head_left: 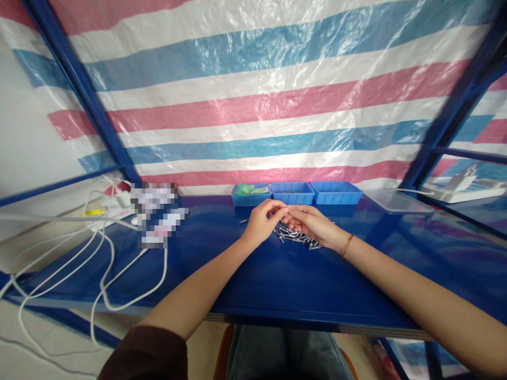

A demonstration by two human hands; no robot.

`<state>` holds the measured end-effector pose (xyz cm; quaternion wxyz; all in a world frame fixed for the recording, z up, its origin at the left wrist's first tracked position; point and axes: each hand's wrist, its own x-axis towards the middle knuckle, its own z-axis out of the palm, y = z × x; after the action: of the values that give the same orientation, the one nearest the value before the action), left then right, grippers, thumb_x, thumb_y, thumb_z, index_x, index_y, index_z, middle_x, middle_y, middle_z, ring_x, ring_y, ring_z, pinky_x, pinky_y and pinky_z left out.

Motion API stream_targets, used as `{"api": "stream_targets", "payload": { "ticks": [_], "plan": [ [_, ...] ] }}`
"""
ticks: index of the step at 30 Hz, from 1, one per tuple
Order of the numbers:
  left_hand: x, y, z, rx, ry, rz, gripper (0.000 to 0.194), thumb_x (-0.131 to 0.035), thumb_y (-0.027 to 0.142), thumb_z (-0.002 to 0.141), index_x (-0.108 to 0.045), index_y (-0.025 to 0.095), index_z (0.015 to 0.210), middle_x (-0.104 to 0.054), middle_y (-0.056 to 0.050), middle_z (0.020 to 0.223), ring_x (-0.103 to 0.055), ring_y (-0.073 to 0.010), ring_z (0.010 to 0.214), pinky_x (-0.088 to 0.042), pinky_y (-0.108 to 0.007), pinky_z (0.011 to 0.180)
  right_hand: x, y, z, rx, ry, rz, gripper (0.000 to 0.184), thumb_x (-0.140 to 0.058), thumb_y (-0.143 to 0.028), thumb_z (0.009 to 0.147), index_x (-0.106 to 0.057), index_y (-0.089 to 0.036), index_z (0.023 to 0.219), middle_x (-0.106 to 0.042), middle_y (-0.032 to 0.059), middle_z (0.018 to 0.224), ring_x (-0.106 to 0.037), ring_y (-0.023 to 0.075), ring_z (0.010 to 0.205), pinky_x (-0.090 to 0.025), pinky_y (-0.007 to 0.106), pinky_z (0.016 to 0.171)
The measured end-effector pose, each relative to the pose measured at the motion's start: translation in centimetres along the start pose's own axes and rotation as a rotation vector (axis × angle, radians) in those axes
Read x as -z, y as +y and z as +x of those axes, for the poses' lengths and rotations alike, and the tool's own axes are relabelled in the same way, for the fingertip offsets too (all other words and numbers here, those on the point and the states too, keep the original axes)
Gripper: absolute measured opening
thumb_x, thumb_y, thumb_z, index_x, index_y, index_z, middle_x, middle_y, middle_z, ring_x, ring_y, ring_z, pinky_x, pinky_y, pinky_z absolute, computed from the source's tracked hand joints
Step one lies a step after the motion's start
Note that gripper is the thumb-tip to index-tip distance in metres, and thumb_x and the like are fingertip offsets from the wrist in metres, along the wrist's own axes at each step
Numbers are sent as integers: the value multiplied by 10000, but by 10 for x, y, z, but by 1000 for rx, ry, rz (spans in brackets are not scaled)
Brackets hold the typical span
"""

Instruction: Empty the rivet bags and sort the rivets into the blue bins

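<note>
My left hand [264, 219] and my right hand [311, 224] meet at the fingertips over the blue table. Both are closed, thumbs and fingers pinched together. Whatever lies between the fingertips is too small or hidden to make out. Under and between the hands spreads a pile of small silver metal pins or screws [295, 235], partly covered by my right hand. One loose metal piece [244, 221] lies just left of my left hand. Behind the hands stand three blue bins in a row: the left bin [250, 200] holds green material, the middle bin [292, 198] small metal parts.
The right blue bin [336, 196] ends the row. White cables [106, 285] loop over the table's left side near a power strip [109, 214] and a blurred-out item [158, 216]. A clear plastic lid [398, 201] lies at the back right. Blue metal posts [85, 105] frame the striped sheet.
</note>
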<state>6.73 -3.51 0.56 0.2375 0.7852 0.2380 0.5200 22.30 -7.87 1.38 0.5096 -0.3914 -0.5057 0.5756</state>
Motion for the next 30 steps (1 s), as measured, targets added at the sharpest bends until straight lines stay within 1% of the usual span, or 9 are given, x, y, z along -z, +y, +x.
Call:
{"api": "stream_targets", "payload": {
  "ticks": [5,10,13,16,19,22,24,26,30],
  "plan": [
    [-1,1,-1,59,11,14,135,-611,289,817,-661,172,863,-697,-21,837,-613,-121,713,-456,-223,640,0,0,1,22,41,-2,337,-778,-447,624,-647,-154,729,-624,-1,689,-522,61,571,-384,196,524],
    [-1,-6,0,130,11,-6,153,-583,297,835,-661,168,864,-703,-23,847,-626,-134,749,-466,-237,697,-1,-1,3,209,126,-186,334,-759,-433,643,-638,-165,801,-602,-16,654,-520,86,591,-397,226,556],
    [-1,-9,0,162,-12,-37,168,-558,299,846,-652,162,866,-695,-29,843,-621,-140,757,-467,-241,714,-1,-3,3,321,163,-318,348,-735,-429,663,-621,-174,871,-634,5,711,-555,118,639,-430,266,613],
    [0,-11,0,166,-64,-55,203,-514,319,869,-636,157,871,-676,-26,808,-609,-137,747,-463,-239,722,-2,-7,-1,439,154,-510,306,-654,-441,741,-614,-172,880,-649,34,764,-573,142,671,-444,295,647],
    [-1,-11,-2,156,-137,-37,265,-457,354,896,-620,157,830,-660,-23,775,-604,-135,742,-462,-235,720,-2,-14,-7,549,153,-823,252,-553,-421,827,-608,-177,796,-609,23,685,-536,141,613,-416,291,604],
    [-2,-10,-2,174,-174,-27,320,-410,391,916,-614,163,821,-665,-29,778,-620,-142,757,-477,-245,733,-1,-20,-10,578,178,-1030,271,-502,-402,863,-589,-188,722,-577,9,622,-508,136,564,-389,282,572],
    [-2,-10,-2,202,-138,-39,302,-414,398,918,-618,177,930,-676,-32,818,-635,-145,773,-491,-256,750,5,-23,-5,558,242,-1044,262,-496,-403,866,-598,-194,745,-607,19,651,-537,147,585,-401,284,584],
    [-1,-11,0,226,-88,-36,290,-428,387,917,-604,192,1038,-683,-35,856,-647,-146,781,-500,-266,762,14,-26,6,545,346,-1032,231,-507,-389,857,-611,-195,784,-647,40,713,-573,166,635,-424,293,615],
    [3,-18,2,234,-74,49,265,-442,355,916,-616,190,1030,-690,-28,826,-653,-148,753,-502,-273,744,40,-29,46,557,529,-1077,153,-523,-294,820,-626,-182,799,-686,70,784,-605,183,695,-453,307,678]
  ]
}}
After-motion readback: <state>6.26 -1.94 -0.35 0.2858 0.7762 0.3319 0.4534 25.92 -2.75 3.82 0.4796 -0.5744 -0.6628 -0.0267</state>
